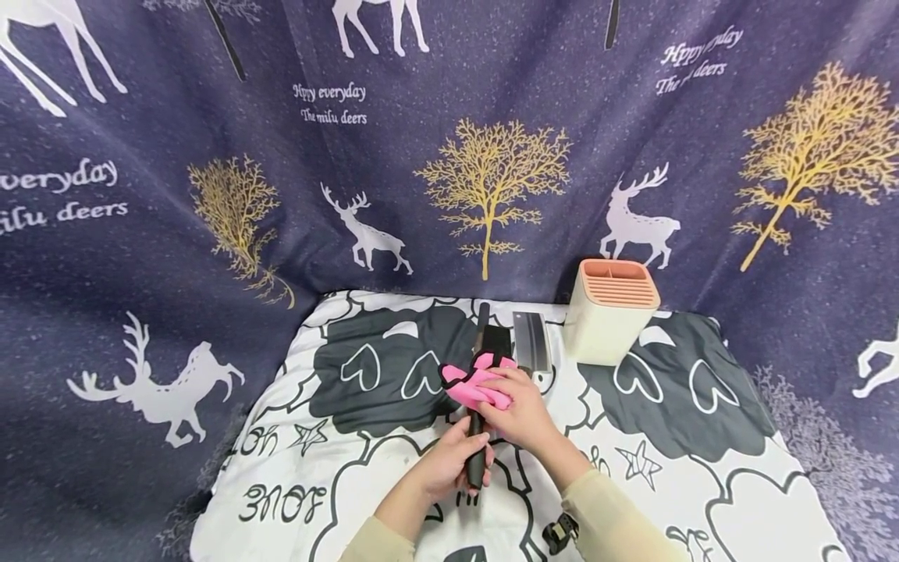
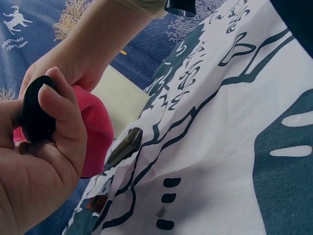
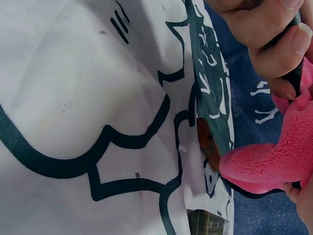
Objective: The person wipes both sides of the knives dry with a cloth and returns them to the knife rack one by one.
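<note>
1. While the left hand (image 1: pixel 453 466) wraps its fingers round a black handle (image 1: pixel 475 473) just below the middle of the frame, the right hand (image 1: pixel 518 407) holds a pink cloth (image 1: pixel 463 392) bunched over the part beyond it.
2. The cloth has a black edge and hides what the handle belongs to, so from where I stand I can't tell what kind of tool it is.
3. It looks to me like a wipe in mid-course: cloth and tool are together, both hands busy. How much has been rubbed over, I can't say, since the cloth covers it.
4. Just past the cloth, near the centre, are a flat black piece (image 1: pixel 497 341) and a narrow dark strip (image 1: pixel 484 314); whether either joins the held handle isn't clear.
5. Right beside those lies a cleaver (image 1: pixel 531 341), flat on the sheet (image 1: pixel 382 462), with neither hand on it. Whether it has had its turn doesn't show.
6. Right of centre stands a cream knife block (image 1: pixel 588 337) with an orange slotted top. Held tool and cleaver are both outside it, so any putting away remains undone.
7. Behind everything, a dark blue deer-print curtain (image 1: pixel 393 156) fills the upper frame.
</note>
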Tool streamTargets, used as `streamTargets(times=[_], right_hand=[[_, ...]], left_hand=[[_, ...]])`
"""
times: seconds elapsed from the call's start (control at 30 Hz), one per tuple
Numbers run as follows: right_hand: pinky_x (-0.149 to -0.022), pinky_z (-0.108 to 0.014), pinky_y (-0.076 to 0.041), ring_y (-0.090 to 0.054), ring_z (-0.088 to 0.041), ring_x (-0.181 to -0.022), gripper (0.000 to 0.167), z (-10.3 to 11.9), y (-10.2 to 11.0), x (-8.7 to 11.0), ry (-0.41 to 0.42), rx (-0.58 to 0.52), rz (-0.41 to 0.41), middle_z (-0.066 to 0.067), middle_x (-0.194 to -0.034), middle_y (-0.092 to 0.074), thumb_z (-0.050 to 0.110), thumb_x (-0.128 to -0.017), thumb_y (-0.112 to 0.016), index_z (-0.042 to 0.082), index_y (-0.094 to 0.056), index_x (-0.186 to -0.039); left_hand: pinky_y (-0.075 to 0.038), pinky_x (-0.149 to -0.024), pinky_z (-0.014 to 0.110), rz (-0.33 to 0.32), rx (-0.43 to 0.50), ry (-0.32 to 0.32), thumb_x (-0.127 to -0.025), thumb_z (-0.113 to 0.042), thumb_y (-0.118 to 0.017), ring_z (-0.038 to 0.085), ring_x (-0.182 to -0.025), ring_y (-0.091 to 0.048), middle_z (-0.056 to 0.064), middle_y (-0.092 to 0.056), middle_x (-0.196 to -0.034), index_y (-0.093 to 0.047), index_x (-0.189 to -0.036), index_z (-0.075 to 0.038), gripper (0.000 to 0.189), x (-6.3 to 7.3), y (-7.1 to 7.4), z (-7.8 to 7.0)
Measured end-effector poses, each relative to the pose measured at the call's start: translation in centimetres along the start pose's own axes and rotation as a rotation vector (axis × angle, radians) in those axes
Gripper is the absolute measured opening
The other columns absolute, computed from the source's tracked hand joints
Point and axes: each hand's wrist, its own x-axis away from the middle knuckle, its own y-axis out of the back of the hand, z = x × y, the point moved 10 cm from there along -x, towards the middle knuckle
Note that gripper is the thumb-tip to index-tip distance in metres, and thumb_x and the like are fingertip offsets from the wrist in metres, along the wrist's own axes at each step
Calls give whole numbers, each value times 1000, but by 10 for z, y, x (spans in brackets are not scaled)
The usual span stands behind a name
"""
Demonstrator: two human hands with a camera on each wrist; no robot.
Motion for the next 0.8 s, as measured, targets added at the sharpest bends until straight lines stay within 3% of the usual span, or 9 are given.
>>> streamTargets(times=[0.17, 0.3, 0.5, 0.8], right_hand=[[-104, -52, -51, -66, -32, -118, 26, 0, 4, -4, 11, 8, 0, -6, -116, -76, 16, -74, -84, 15, -81, -100], [-106, -53, -51, -67, -31, -118, 27, -2, 8, -9, 8, -15, -2, -7, -116, -76, 14, -74, -83, 14, -81, -101], [-110, -55, -48, -67, -33, -119, 28, -9, 11, -14, -3, -20, -8, -7, -116, -76, 14, -75, -82, 15, -81, -102], [-102, -50, -54, -69, -29, -114, 29, -17, 12, -19, 6, 11, -20, -6, -111, -78, 17, -75, -85, 16, -81, -103]], left_hand=[[-51, -43, 20, 2, -1, -1, -111, -27, -44, 8, -60, -67, -3, -62, -83, -32, -137, -6, 36, 1, -1, -2], [-50, -44, 19, 12, -12, 0, -110, -28, -45, 8, -61, -67, -3, -61, -84, -28, -139, -1, 43, 2, -4, -4], [-50, -44, 19, 1, -12, 6, -109, -31, -48, 9, -61, -67, -2, -61, -84, -32, -140, -5, 43, 2, -5, -2], [-48, -43, 21, 16, 16, 11, -109, -34, -47, 9, -60, -67, -2, -61, -83, -30, -143, -2, 50, 7, -6, 3]])
